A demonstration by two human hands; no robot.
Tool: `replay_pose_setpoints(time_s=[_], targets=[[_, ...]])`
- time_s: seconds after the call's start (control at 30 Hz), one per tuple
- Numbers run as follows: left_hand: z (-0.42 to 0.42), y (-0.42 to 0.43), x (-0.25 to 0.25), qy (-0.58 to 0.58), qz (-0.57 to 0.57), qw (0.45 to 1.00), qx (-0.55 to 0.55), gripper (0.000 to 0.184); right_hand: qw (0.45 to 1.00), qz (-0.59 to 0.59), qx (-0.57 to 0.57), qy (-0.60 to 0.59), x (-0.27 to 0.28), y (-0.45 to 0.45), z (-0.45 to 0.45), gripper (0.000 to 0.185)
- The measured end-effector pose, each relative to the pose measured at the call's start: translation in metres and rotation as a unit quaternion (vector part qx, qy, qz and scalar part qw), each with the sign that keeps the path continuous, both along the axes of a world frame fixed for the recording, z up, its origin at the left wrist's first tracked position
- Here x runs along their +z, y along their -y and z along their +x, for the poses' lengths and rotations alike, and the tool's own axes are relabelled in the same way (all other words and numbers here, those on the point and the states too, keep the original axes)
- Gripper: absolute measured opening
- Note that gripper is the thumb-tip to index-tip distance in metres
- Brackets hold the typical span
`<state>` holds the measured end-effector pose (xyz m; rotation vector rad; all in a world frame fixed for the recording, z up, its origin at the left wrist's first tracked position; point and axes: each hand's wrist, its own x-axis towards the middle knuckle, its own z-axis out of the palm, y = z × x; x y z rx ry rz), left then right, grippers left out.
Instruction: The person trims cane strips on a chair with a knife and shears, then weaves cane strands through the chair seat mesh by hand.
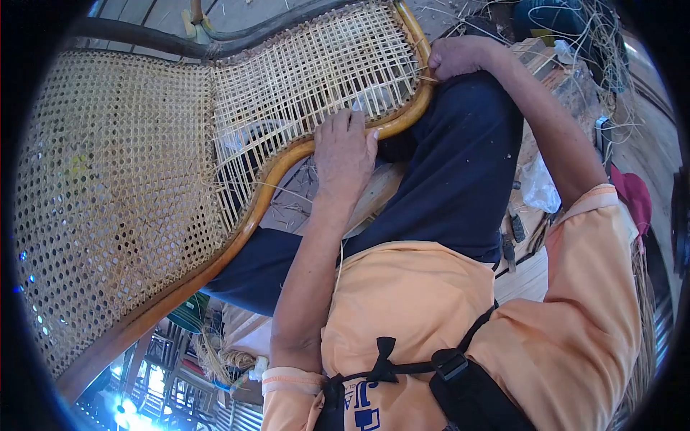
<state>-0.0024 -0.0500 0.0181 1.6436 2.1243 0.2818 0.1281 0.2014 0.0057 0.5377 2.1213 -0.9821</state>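
Note:
A curved wooden chair frame (408, 118) lies across my lap, carrying a woven cane panel (316, 68). My left hand (342, 152) rests on the frame's near rail, fingers stretched forward onto the strands and thumb along the wood. Beneath and beside those fingers the weave is loose, with open gaps between strands. My right hand (460, 57) is closed in a fist against the frame's right corner, above my knee. A light strand crosses the rail close to its fingers, but what they hold is hidden. Denser, finished-looking cane mesh (122, 172) fills the left section.
A dark curved rail (144, 36) borders the far side of the panel. Loose cane strands (607, 43) tangle at the upper right. Wood pieces, a clear plastic bag (540, 185) and a red cloth (632, 201) lie to my right. A strap with a buckle (451, 364) crosses my torso.

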Motion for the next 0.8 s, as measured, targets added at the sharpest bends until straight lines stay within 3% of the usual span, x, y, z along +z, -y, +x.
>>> replay_pose_setpoints(time_s=[0.07,0.17,0.27,0.37,0.47,0.57,0.8], targets=[[0.001,0.005,-0.003,-0.007,0.014,1.000,0.000,0.038,0.999,-0.037,-0.015,0.015,-0.003,-0.001,-0.001,0.016],[0.002,0.005,-0.004,-0.015,0.026,1.000,0.006,0.037,0.991,-0.019,-0.091,-0.096,-0.050,-0.016,0.024,0.015],[0.006,0.000,-0.005,-0.037,0.018,0.999,0.013,0.038,0.986,-0.002,-0.126,-0.112,-0.040,-0.012,0.024,0.015],[0.006,-0.013,0.004,-0.048,-0.011,0.999,0.011,0.039,0.977,0.076,-0.040,-0.193,-0.042,-0.005,0.026,0.015],[0.006,-0.026,0.000,-0.031,-0.025,0.999,0.014,0.039,0.973,0.134,0.010,-0.186,-0.031,-0.006,0.017,0.015],[0.009,-0.031,-0.004,-0.030,-0.035,0.999,0.018,0.039,0.956,0.210,0.028,-0.205,-0.066,-0.012,0.023,0.015],[0.012,-0.033,-0.008,-0.049,-0.019,0.998,0.022,0.040,0.955,0.255,0.032,-0.146,-0.068,-0.009,0.021,0.017]])
